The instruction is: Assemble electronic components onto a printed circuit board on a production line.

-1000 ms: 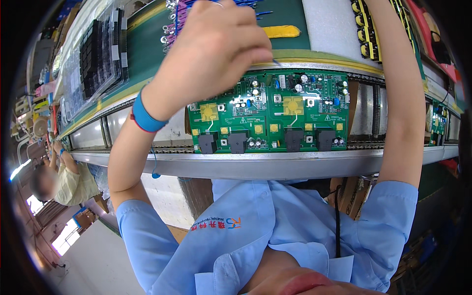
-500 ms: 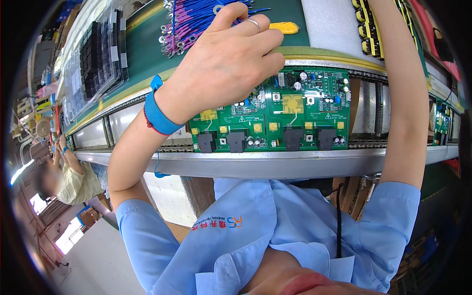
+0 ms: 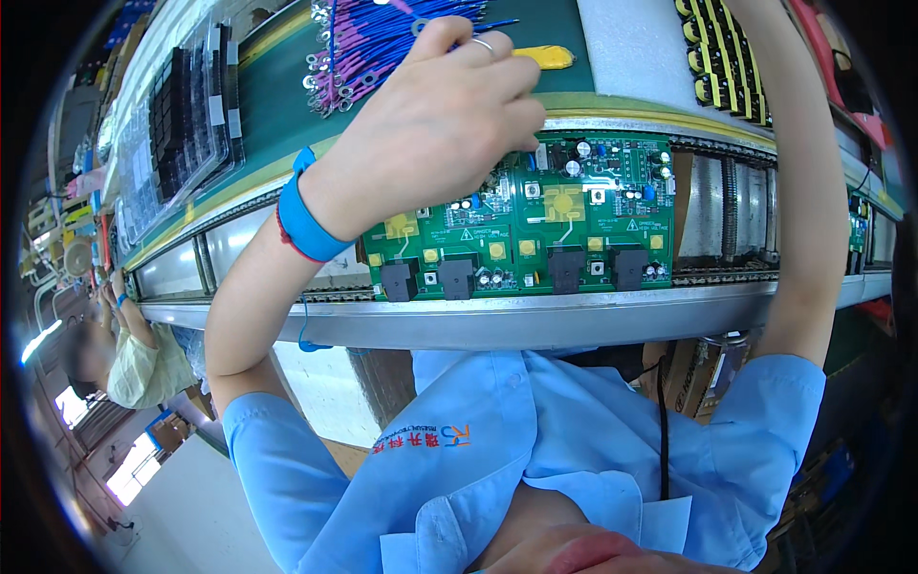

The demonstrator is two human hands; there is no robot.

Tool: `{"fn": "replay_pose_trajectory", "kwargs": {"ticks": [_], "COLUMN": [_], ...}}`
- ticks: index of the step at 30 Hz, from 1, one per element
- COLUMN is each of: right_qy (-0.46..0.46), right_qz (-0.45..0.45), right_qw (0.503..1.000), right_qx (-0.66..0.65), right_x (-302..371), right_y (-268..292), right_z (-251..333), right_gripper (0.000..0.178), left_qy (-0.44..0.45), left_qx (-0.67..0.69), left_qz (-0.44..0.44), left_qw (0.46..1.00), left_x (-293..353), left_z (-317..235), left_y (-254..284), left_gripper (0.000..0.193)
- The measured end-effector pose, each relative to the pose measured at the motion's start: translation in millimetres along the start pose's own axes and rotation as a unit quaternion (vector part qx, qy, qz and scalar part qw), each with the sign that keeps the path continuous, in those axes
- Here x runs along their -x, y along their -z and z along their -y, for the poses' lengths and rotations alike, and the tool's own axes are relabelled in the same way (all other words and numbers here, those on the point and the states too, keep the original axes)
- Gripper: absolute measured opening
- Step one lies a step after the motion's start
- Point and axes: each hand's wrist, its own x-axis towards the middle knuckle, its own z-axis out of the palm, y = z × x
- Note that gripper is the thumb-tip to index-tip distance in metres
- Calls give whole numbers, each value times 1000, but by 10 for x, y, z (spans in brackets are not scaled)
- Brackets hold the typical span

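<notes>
My left hand (image 3: 454, 129), with a ring and a blue wrist strap (image 3: 311, 215), is above the upper edge of a green circuit board (image 3: 535, 225). Its fingers curl downward and the fingertips are hidden, so what they grip cannot be seen. A ring terminal (image 3: 418, 27) with a pink sleeve shows beside the index finger. Just beyond lies a bundle of blue wires (image 3: 382, 43) with pink sleeves and ring terminals. My right forearm (image 3: 803, 191) stretches up past the board's right side; the right hand is outside the picture.
The board rests on conveyor rails (image 3: 574, 325). Beyond them lie a yellow object (image 3: 545, 57), a white foam sheet (image 3: 631, 48) and rows of yellow-and-black components (image 3: 722, 62). Clear plastic trays (image 3: 191, 115) stand at left. Another person (image 3: 148, 359) works farther left.
The left hand has shifted slightly nearer and left, the ring terminal beside it too. My right forearm has moved a little right. The whole view has shifted slightly.
</notes>
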Motion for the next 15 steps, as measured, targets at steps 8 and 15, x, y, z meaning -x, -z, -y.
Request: {"fn": "replay_pose_trajectory", "kwargs": {"ticks": [8, 15], "right_qy": [29, 56], "right_qz": [211, 202], "right_qw": [970, 955], "right_qx": [116, 210], "right_x": [1580, 1756], "right_y": [264, 156], "right_z": [586, 576], "right_gripper": [28, 35], "left_qy": [32, 102], "left_qx": [136, 196], "left_qz": [-61, -208], "left_qw": [988, 953], "left_x": [-61, -232], "left_z": [76, -72], "left_y": [35, 370], "left_gripper": [13, 18]}}
